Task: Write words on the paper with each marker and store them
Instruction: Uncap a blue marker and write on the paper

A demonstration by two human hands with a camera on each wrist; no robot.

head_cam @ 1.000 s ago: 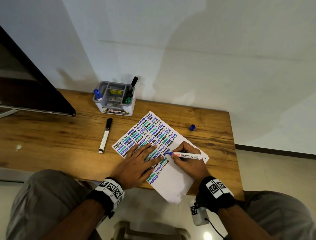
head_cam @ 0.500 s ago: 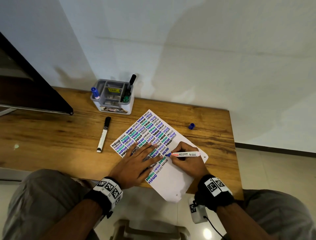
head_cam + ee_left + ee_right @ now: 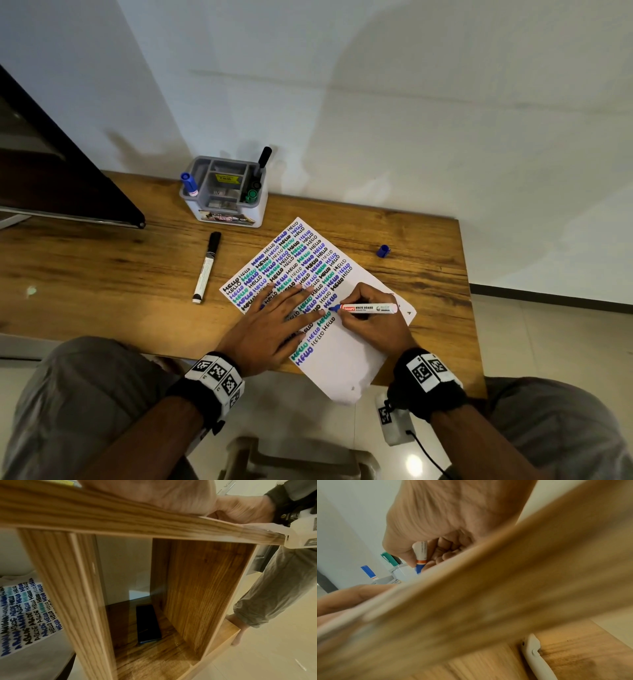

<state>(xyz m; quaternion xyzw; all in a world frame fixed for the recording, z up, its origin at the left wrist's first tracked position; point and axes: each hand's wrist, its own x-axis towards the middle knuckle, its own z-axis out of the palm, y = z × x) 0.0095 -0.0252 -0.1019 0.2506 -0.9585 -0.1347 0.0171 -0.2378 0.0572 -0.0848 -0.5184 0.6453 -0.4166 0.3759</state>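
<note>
A white paper (image 3: pixel 346 356) filled with rows of "HELLO" in blue, green and black lies slanted on the wooden desk (image 3: pixel 102 281). My left hand (image 3: pixel 274 322) presses flat on the paper with straight, spread fingers. My right hand (image 3: pixel 370 318) grips an uncapped blue whiteboard marker (image 3: pixel 368 308) (image 3: pixel 421 555), its tip on the paper beside the left fingertips. The marker's blue cap (image 3: pixel 383 251) lies on the desk at the right. A capped black marker (image 3: pixel 206 267) lies left of the paper.
A grey and white organiser (image 3: pixel 224 193) stands at the wall holding a blue marker (image 3: pixel 189 183), a black marker (image 3: pixel 263 159) and green ones (image 3: pixel 251 196). A dark monitor (image 3: pixel 51 178) stands at the left. A phone (image 3: pixel 148 624) lies on the shelf beneath the desk.
The marker tip has shifted slightly along the writing line. The left hand stays pressed on the paper; the camera view has drifted a little.
</note>
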